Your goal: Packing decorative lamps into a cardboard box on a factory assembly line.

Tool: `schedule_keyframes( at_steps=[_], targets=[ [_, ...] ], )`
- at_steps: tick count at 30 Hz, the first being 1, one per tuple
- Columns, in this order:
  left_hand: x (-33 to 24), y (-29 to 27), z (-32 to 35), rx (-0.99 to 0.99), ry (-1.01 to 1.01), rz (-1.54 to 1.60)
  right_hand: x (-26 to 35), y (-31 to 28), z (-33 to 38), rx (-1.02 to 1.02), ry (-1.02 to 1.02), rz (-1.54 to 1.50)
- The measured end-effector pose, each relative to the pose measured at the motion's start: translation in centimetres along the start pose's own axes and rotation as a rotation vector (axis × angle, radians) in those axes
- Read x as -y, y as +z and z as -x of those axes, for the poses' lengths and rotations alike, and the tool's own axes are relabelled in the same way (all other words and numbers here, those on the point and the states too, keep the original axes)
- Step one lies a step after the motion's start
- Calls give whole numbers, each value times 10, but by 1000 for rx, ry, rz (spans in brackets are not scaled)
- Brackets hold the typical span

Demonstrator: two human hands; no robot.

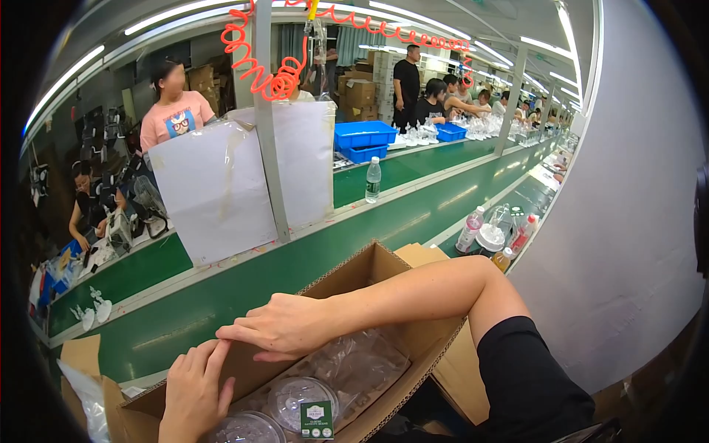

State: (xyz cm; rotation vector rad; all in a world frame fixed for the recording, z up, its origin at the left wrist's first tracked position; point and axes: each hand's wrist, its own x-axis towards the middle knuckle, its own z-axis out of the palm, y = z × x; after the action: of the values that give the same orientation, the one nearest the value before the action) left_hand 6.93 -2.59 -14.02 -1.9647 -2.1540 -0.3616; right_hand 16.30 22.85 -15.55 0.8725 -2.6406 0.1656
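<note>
My left hand (pixel 193 387) and my right hand (pixel 284 327) meet above the near-left end of an open cardboard box (pixel 436 341). Their fingertips touch, with both thumbs apart from the fingers; nothing shows between them. My right forearm reaches across the box from the right. Inside the box lie clear round plastic containers, one of them (pixel 286 399) beside a green-and-white label card (pixel 316 420). Crinkled clear plastic (pixel 354 365) covers the part of the contents below my right wrist. My hands and forearm hide some of the far box wall.
Beyond the box runs a green conveyor (pixel 244 295) with white figurines (pixel 96 310) at its left. A water bottle (pixel 373 180) and blue bins (pixel 365 136) stand farther off. Drink bottles (pixel 470 229) cluster right, beside a pale wall (pixel 628 221). White boards (pixel 214 196) flank a post; several people work beyond.
</note>
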Motion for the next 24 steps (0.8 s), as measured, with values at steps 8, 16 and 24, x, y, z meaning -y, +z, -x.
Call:
schedule_keyframes(
  at_steps=[8, 16, 24],
  targets=[
    [-2, 0, -2, 6, -11, 9, -1, 0, 2, -19, -9, -18],
    [-4, 1, -3, -20, -14, -11, 0, -1, 2, -27, 4, -46],
    [-1, 4, 1, -15, -22, -8, -2, 1, 0, -34, 13, -64]
  ],
)
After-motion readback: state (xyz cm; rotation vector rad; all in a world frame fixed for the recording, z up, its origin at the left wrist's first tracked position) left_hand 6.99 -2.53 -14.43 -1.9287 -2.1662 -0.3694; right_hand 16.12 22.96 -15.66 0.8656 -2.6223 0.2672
